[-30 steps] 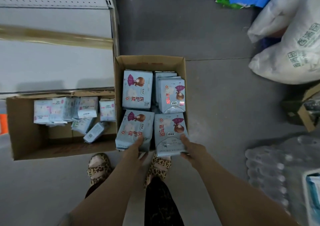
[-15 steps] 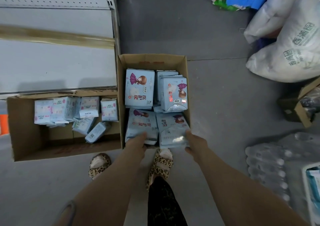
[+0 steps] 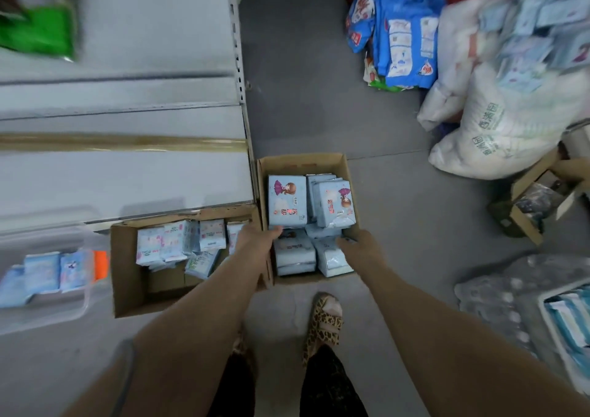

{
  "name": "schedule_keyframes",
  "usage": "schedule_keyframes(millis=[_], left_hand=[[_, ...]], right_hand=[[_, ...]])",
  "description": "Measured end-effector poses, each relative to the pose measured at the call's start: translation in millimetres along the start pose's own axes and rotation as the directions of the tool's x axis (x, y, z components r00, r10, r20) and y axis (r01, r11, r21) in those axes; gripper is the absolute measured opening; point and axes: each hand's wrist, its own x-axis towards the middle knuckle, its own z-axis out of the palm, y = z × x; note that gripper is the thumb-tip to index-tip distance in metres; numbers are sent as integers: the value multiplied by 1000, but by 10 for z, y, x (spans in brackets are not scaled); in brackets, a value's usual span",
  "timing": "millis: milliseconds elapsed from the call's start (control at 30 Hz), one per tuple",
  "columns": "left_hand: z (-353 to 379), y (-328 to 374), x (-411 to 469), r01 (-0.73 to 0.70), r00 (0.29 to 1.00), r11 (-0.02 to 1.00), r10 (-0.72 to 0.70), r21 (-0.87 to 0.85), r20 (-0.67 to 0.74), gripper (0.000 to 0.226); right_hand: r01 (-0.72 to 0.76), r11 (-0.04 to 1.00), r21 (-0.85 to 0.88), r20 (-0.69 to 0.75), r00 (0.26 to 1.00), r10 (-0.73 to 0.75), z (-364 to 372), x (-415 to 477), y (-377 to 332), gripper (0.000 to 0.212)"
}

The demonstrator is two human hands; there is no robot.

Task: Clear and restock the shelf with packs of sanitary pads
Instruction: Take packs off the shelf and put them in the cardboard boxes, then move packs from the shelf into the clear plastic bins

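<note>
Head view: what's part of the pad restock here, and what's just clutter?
Job: left hand and right hand, both at the near blue pad packs; their cardboard box; second cardboard box with pink-and-white packs; white shelf.
Lying about: white sacks; blue bags; shrink-wrapped bottles; blurred green package.

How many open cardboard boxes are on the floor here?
3. The centre box with blue packs, the left box against the shelf, and the right box by the white sack. More may be hidden.
</note>
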Motion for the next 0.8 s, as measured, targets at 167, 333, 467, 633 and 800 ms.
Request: schedule_keyframes(millis=[167,333,467,633,800], left_hand=[[-544,781,-909,-283,959,955,283,94,9,69],[-1135,1435,-1869,-577,805,784,593,229,1,71],[-1629,1827,-2764,-706,647,622,761,339,-49,76],[-2211,2096,-3912,-728,474,457,874,511,-105,81],[-2974,2221,-4935,-700,319,389,921,599,-226,81]], right_hand=[[296,939,-173,-33,951,-306,-424,-793,-1003,64],[496,811,-311,-72,838,-541,-1123,-1641,-1992,72],[625,689,-368,-119,703,-701,-1744,-2473,-2543,79],[754,514,-409,-132,508,-851,-2286,-3570,-2941,78],[846,346,-407,-111,330,-937,-2539,-4556,-3378,78]])
